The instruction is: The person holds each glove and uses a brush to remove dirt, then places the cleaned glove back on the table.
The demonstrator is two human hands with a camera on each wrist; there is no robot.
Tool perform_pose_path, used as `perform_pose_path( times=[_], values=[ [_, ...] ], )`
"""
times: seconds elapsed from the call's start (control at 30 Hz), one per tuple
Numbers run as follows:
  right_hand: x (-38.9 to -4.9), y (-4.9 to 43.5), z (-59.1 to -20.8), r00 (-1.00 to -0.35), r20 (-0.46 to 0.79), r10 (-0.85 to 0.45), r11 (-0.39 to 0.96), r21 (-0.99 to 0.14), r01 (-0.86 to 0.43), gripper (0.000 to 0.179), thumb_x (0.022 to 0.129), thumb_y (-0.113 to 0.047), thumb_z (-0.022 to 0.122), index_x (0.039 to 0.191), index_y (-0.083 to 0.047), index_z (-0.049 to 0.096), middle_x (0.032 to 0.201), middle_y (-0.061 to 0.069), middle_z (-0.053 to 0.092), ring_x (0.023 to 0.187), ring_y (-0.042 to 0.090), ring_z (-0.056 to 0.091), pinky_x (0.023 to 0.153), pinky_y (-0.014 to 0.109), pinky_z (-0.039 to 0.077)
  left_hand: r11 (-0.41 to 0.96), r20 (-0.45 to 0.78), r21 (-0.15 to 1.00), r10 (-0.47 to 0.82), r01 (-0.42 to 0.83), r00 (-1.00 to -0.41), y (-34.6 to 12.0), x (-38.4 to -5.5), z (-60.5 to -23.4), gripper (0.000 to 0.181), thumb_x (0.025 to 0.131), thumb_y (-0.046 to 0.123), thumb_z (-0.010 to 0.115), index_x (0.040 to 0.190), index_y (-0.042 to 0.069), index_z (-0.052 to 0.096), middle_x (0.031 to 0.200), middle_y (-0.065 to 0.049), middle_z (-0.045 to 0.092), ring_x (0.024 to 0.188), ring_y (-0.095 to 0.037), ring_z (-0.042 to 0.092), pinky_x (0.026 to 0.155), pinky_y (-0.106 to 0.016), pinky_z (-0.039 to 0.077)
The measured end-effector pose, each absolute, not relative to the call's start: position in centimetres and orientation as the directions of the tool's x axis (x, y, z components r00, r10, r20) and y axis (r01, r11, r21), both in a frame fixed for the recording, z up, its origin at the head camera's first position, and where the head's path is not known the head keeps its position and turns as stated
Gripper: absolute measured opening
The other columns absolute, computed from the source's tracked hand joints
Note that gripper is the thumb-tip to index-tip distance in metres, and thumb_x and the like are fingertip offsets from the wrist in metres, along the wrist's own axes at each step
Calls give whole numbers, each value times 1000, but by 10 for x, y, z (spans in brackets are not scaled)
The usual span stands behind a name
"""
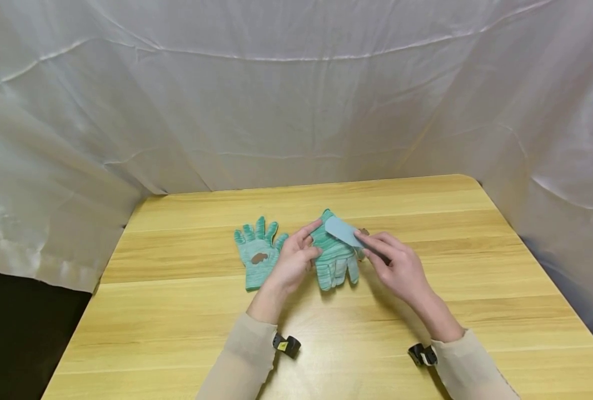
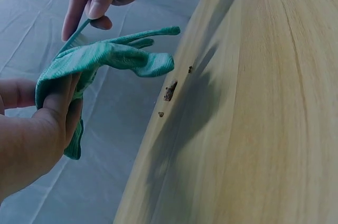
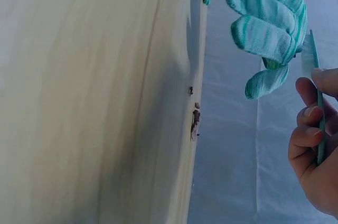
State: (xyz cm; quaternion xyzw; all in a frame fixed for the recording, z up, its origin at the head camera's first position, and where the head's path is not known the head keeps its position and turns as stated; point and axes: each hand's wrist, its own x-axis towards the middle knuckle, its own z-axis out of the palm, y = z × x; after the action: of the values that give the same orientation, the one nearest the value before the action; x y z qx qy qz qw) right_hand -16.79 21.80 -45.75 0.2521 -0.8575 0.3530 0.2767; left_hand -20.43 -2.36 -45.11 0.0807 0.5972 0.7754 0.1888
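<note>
My left hand (image 1: 291,264) grips a green knitted work glove (image 1: 330,250) above the table, its fingers dangling. In the left wrist view, several of my fingers (image 2: 58,100) run under the fabric at the cuff side. My right hand (image 1: 401,272) holds a flat, light-blue scraper-like blade (image 1: 341,230) with a rounded end, the index finger stretched along it. Its flat end lies against the raised glove, overlapping it in the head view. To the left of my left hand, a matching glove (image 1: 261,278) lies flat, with a brown patch (image 1: 259,258) on its palm.
Dark brown crumbs (image 2: 170,91) lie on the wooden table (image 1: 176,333) under the raised glove, near its far edge in the wrist views. Pale curtain cloth (image 1: 296,111) hangs behind and along the sides. Small black cameras (image 1: 287,345) are strapped at both wrists.
</note>
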Motion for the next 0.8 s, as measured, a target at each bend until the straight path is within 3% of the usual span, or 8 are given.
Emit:
perform_pose_path(
  times=[0.17,0.2,0.27,0.3,0.37,0.4,0.73,0.8],
  values=[
    [-170,219,-458,-718,659,-223,639,-457,-618,48,85,8,78,130,-9,73,102,7,74,64,6,52,54,14,41,-235,-100,950,393,-206,-914,-22,-204,-451,72,94,-11,52,161,10,38,172,-21,3,159,-29,5,53,-15,36],
    [-170,219,-458,-720,657,-224,637,-460,-618,48,85,8,78,130,-9,73,102,7,74,64,6,51,54,14,41,-239,-102,949,392,-208,-914,-22,-204,-451,72,94,-11,53,161,10,37,172,-22,3,156,-28,20,53,-15,36],
    [-169,220,-458,-727,648,-229,627,-473,-619,48,86,7,78,131,-10,73,103,7,74,63,5,49,54,15,40,-242,-106,947,389,-213,-915,-21,-204,-451,72,94,-11,53,161,10,37,172,-23,4,129,-18,52,53,-15,35],
    [-169,220,-458,-730,643,-233,620,-480,-620,48,87,7,78,131,-10,73,104,7,74,63,5,48,53,15,40,-241,-110,946,387,-215,-916,-21,-204,-451,72,94,-11,53,161,10,36,172,-24,4,107,-11,59,53,-15,35],
    [-168,220,-458,-733,636,-241,598,-497,-629,48,87,7,77,132,-11,73,106,6,74,63,5,47,53,15,39,-243,-117,945,378,-220,-918,-21,-204,-451,72,94,-11,53,161,10,36,171,-26,5,70,-3,47,53,-14,34],
    [-168,220,-457,-733,633,-247,584,-507,-634,48,88,7,77,132,-12,73,106,6,74,63,5,46,53,15,39,-245,-120,944,373,-223,-920,-21,-204,-451,72,94,-11,53,161,10,36,171,-27,6,59,-3,36,52,-14,33],
    [-167,220,-456,-713,617,-332,581,-461,-670,47,86,7,77,130,-10,74,108,5,74,68,4,52,58,14,43,-243,-99,948,388,-205,-916,-22,-204,-450,72,93,-12,52,160,10,38,171,-27,7,54,-3,32,51,-15,32],
    [-167,221,-456,-717,620,-318,604,-450,-657,48,85,7,78,130,-11,74,107,5,74,67,4,52,57,15,43,-235,-98,950,394,-203,-914,-23,-203,-450,72,93,-12,51,160,10,39,171,-25,6,70,-5,46,53,-15,33]
  ],
)
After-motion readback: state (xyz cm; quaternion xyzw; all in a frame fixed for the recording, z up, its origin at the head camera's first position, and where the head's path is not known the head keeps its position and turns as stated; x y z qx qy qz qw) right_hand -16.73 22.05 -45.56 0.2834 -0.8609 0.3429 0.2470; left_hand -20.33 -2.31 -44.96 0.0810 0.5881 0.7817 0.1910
